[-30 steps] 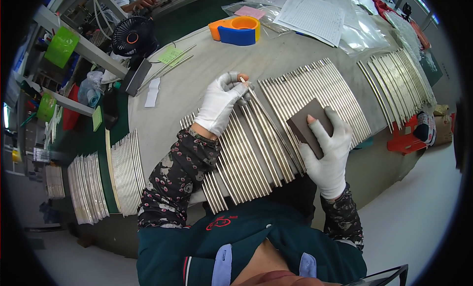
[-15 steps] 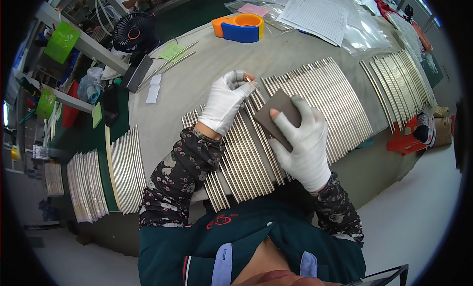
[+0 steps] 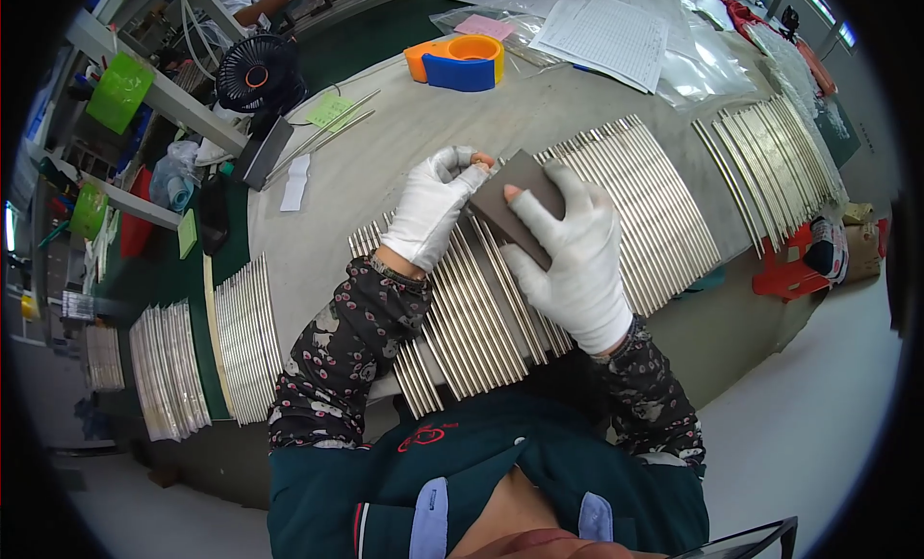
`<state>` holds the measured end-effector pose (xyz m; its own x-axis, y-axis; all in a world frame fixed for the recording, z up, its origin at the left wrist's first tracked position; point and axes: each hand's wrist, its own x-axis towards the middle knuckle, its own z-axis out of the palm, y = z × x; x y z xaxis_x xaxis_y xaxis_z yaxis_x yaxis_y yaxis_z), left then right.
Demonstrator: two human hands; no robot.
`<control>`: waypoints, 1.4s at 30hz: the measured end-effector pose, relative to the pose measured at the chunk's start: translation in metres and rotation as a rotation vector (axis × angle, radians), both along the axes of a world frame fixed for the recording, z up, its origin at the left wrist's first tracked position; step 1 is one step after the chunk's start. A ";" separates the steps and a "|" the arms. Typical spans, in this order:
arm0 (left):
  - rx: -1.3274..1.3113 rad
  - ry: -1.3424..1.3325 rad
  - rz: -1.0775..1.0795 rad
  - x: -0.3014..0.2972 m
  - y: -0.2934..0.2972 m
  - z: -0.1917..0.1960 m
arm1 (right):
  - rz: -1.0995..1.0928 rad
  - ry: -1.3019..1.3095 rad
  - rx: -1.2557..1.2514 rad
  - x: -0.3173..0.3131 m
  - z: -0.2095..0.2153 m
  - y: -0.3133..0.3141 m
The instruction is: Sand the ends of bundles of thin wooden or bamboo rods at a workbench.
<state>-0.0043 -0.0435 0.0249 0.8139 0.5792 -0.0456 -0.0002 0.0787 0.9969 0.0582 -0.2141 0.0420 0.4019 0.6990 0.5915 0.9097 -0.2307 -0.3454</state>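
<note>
While the right hand (image 3: 577, 270) presses a dark grey-brown block (image 3: 515, 208) onto the row of metal strips (image 3: 616, 208) on the worktop (image 3: 385, 145), its grip closed on the block, the left hand (image 3: 430, 210) at nine o'clock pinches the block's near edge.

glossy metal strips (image 3: 500, 299), matt brown abrasive-looking pad (image 3: 510, 208), white knit cloth gloves, matt grey table (image 3: 385, 164)
</note>
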 end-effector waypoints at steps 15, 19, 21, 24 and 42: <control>1.210 0.653 0.077 0.025 0.004 0.008 | -0.414 0.030 0.064 0.036 -0.023 -0.100; 1.384 0.057 -0.454 0.008 -0.041 -0.007 | -0.434 0.106 0.038 0.033 -0.032 -0.123; 1.359 0.013 -0.700 -0.006 -0.061 -0.022 | -0.421 0.116 0.014 0.031 -0.033 -0.125; 1.352 0.022 -0.774 -0.013 -0.063 -0.027 | -0.416 0.132 -0.022 0.031 -0.034 -0.124; 1.292 0.104 -0.817 -0.062 -0.043 -0.020 | -0.291 0.081 -0.090 0.022 -0.031 -0.100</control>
<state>-0.0663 -0.0863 0.0047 0.9449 -0.3241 0.0464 -0.3172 -0.8711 0.3748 0.0804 -0.3146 0.0112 0.6364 0.5955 0.4903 0.7710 -0.5106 -0.3806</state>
